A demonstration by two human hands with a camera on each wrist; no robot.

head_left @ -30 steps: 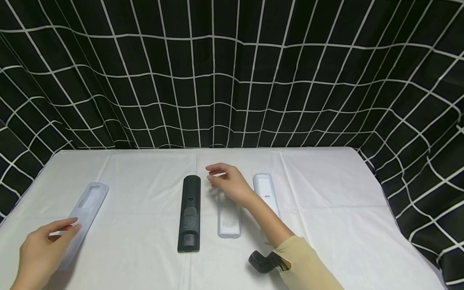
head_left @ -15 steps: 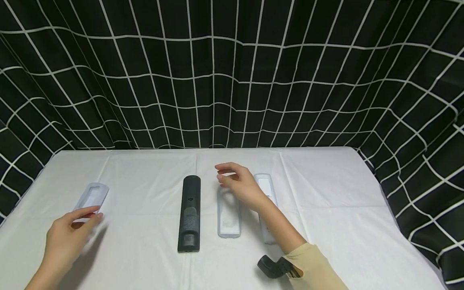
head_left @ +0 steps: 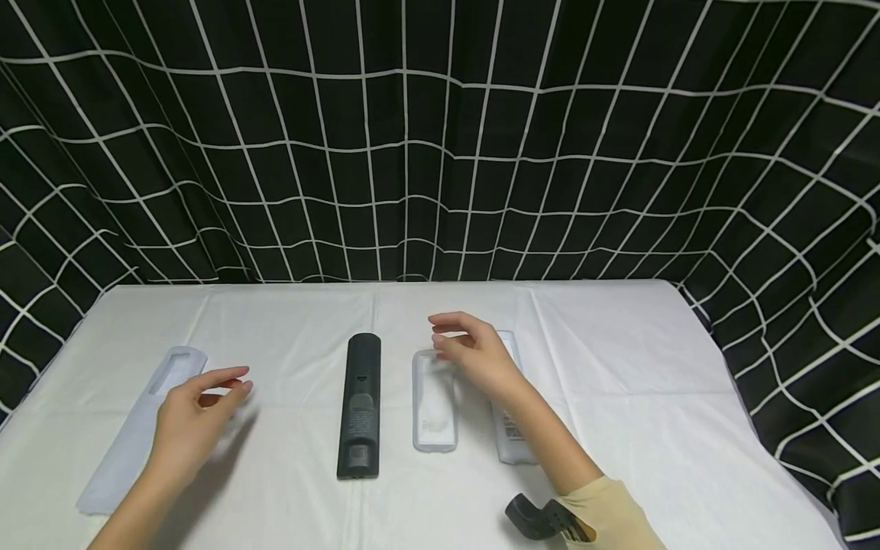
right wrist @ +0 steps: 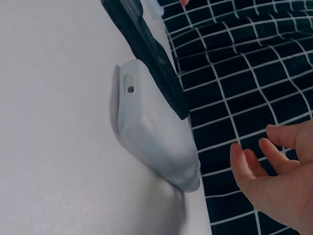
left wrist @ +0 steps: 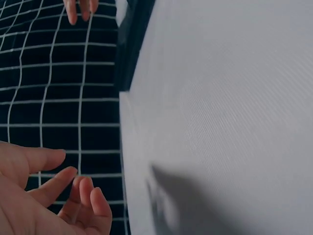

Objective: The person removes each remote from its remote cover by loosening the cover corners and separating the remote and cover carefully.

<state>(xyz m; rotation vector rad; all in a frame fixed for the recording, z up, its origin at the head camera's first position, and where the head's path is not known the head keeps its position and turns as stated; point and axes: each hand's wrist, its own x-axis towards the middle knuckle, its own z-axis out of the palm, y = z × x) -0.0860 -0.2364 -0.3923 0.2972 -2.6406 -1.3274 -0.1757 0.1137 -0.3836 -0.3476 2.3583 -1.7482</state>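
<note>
My left hand (head_left: 195,428) hovers above the cloth, fingers loosely bent with nothing between them, partly overlapping a long translucent remote cover (head_left: 127,451) at the left. A dark remote control (head_left: 359,412) lies back side up in the middle. To its right is a shorter white remote in a clear cover (head_left: 435,412). My right hand (head_left: 481,359) floats above the far end of that one, its fingers also loosely bent and holding nothing. Behind my right wrist, a second pale remote (head_left: 509,439) is partly hidden. In the right wrist view, the dark remote (right wrist: 151,54) overlaps a white one (right wrist: 151,127).
White cloth (head_left: 289,428) covers the table. Its far edge meets a black curtain (head_left: 426,176) with a white grid, which also hangs at both sides. A black device (head_left: 532,519) sticks out at my right sleeve (head_left: 612,516).
My left hand has moved right and slightly away from me, off the long cover. The right hand has drifted right, uncovering more of the shorter remote. The objects have stayed put.
</note>
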